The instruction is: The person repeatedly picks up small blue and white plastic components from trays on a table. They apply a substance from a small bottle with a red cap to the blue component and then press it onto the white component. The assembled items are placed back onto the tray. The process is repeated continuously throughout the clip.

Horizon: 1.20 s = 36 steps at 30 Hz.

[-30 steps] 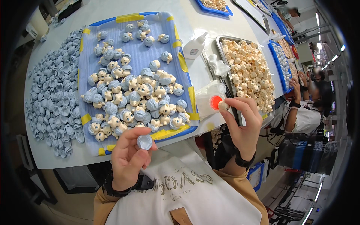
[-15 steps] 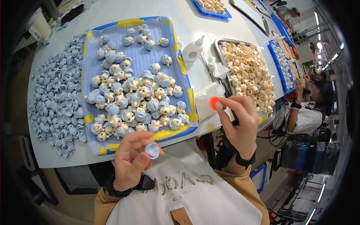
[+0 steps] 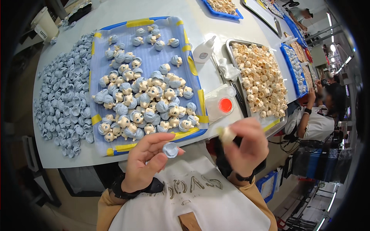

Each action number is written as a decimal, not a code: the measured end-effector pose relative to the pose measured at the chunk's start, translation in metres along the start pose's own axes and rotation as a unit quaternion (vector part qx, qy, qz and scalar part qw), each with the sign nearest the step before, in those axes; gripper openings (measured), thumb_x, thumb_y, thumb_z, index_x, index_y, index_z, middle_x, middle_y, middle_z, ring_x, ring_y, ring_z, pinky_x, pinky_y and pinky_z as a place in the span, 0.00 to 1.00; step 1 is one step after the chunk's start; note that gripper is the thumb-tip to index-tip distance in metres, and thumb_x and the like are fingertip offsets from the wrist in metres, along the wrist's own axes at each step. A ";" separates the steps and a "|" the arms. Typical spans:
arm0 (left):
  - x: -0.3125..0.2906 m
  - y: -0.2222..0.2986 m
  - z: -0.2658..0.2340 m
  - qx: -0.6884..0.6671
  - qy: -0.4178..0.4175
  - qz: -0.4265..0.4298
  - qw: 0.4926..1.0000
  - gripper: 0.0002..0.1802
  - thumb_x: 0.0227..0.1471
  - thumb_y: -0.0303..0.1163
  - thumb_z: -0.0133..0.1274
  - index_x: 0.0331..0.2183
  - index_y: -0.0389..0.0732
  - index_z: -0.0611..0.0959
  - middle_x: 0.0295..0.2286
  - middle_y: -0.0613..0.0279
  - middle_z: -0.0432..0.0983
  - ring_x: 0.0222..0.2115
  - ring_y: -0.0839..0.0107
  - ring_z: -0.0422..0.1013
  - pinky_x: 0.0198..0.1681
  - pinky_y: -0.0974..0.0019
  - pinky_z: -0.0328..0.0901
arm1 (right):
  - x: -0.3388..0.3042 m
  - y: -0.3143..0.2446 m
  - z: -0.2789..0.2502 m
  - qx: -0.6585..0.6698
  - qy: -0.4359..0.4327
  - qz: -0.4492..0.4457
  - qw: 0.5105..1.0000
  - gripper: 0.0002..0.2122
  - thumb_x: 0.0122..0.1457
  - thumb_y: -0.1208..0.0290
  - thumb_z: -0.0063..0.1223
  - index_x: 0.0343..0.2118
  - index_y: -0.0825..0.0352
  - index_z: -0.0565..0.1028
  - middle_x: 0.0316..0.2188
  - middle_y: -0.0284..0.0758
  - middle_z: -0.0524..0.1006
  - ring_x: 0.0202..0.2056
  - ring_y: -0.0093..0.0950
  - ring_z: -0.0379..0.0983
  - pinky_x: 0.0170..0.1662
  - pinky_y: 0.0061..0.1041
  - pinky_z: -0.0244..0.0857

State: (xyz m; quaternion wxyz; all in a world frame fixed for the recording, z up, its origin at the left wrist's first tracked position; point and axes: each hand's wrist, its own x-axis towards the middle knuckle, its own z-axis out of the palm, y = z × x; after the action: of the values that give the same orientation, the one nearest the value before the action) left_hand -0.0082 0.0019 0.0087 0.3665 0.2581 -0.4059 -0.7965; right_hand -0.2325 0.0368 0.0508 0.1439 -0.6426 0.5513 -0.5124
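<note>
My left hand, above the apron near the table edge, holds a hollow light-blue hair shell between its fingers, cavity facing up. To its right, my right hand pinches a small cream doll-head piece; motion blurs both. Just beyond that hand stands a small pot of bright red-orange content. A blue tray, lined with film and edged in yellow tape, bears many doll heads with blue hair. Left of the tray spreads a heap of loose blue hair shells.
Cream head pieces fill a metal tray on the right. Between the trays are a white squeeze bottle, crumpled white tissue and a dark slender tool. Another person sits farther right, near more blue trays.
My right hand has moved down from the red pot with the cream piece, coming nearer my body. My left hand still holds the hair shell. The view has shifted slightly.
</note>
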 end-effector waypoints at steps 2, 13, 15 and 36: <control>-0.002 -0.001 0.001 0.003 0.001 -0.003 1.000 0.20 0.55 0.33 0.47 0.46 0.32 0.67 0.37 0.54 0.74 0.27 0.84 0.66 0.28 0.81 0.61 | 0.004 -0.005 0.011 0.060 -0.090 -0.099 0.989 0.17 0.35 0.85 0.59 0.33 0.70 0.75 0.29 0.36 0.74 0.28 0.28 0.70 0.30 0.24 0.63; -0.002 -0.003 -0.003 0.010 -0.011 -0.019 1.000 0.20 0.54 0.36 0.49 0.44 0.32 0.70 0.35 0.60 0.72 0.27 0.84 0.65 0.27 0.81 0.59 | 0.004 -0.004 0.035 0.043 -0.161 -0.166 0.972 0.20 0.35 0.81 0.59 0.38 0.70 0.75 0.31 0.35 0.73 0.29 0.30 0.69 0.29 0.25 0.62; -0.001 -0.004 -0.005 -0.001 -0.022 -0.027 0.999 0.19 0.55 0.36 0.48 0.44 0.32 0.71 0.32 0.62 0.72 0.23 0.85 0.63 0.23 0.81 0.58 | 0.004 -0.003 0.034 0.027 -0.185 -0.188 0.964 0.20 0.36 0.80 0.58 0.38 0.70 0.75 0.32 0.36 0.72 0.29 0.30 0.69 0.30 0.26 0.62; 0.003 -0.001 0.008 0.021 0.001 -0.045 0.999 0.26 0.59 0.28 0.32 0.56 0.37 0.46 0.25 0.65 0.68 0.17 0.85 0.58 0.19 0.83 0.53 | -0.004 -0.010 0.055 -0.024 -0.210 -0.114 0.971 0.24 0.38 0.72 0.63 0.41 0.73 0.70 0.31 0.39 0.68 0.29 0.33 0.66 0.31 0.28 0.62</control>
State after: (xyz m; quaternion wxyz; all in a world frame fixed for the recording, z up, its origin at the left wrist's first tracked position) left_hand -0.0158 0.0035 0.0121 0.3252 0.2846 -0.4102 -0.8032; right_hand -0.1815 0.0233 0.0326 0.1816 -0.7977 0.4441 -0.3653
